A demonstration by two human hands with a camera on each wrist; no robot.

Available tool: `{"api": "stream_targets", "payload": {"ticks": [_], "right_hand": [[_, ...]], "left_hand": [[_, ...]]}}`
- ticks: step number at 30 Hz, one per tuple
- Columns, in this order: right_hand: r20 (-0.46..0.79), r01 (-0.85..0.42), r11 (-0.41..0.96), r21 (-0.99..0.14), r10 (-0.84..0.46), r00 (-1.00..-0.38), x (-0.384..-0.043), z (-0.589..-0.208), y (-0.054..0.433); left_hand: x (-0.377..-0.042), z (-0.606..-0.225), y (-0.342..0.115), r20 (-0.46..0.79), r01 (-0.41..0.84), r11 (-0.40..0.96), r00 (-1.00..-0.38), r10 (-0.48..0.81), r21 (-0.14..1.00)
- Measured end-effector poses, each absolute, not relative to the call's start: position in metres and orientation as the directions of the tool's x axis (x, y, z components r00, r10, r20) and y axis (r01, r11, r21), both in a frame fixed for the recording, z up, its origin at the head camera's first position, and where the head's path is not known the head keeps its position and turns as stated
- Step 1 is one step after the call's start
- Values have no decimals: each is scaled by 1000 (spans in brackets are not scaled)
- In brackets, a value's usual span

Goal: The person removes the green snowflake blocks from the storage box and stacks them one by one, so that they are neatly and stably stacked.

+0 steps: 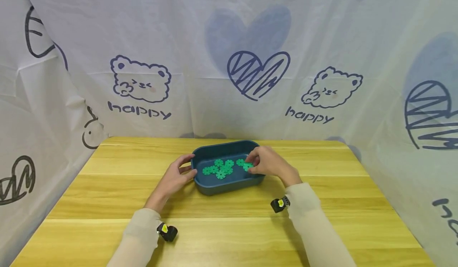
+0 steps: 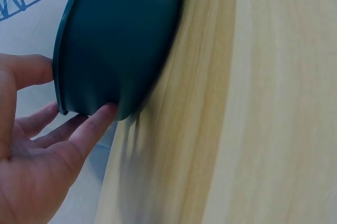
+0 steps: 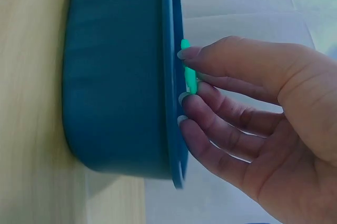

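A dark teal plastic bin [image 1: 214,188] sits near the table's far edge with several green, notched snowflake discs [image 1: 221,174] inside. My left hand [image 1: 177,175] holds the bin's left end. In the left wrist view the thumb lies at the rim and the fingertips [image 2: 108,109] touch the outer wall. Over the bin's right end, my right hand [image 1: 266,162] pinches one green snowflake disc [image 1: 247,166] between thumb and fingers. The right wrist view shows this disc [image 3: 189,74] edge-on, just above the rim.
The bin stands on a light wood-grain table [image 1: 229,227]. A white cloth [image 1: 200,72] printed with bears and hearts hangs behind it and along both sides. Small black wrist cameras sit at both sleeves.
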State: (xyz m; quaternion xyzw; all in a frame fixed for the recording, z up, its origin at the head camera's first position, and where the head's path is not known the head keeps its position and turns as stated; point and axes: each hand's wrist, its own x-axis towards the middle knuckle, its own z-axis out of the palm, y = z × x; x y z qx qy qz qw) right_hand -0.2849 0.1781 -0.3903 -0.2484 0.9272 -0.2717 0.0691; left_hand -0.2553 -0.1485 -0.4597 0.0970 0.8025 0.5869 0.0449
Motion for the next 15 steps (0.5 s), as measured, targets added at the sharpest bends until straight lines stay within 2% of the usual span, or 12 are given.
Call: {"api": "stream_targets", "payload": {"ticks": [15], "right_hand": [[28,-407,744,-529,-464,-885,-270,-388,216]], "left_hand": [[-255,-460,-148,48,112,303,-976,210,946]]}}
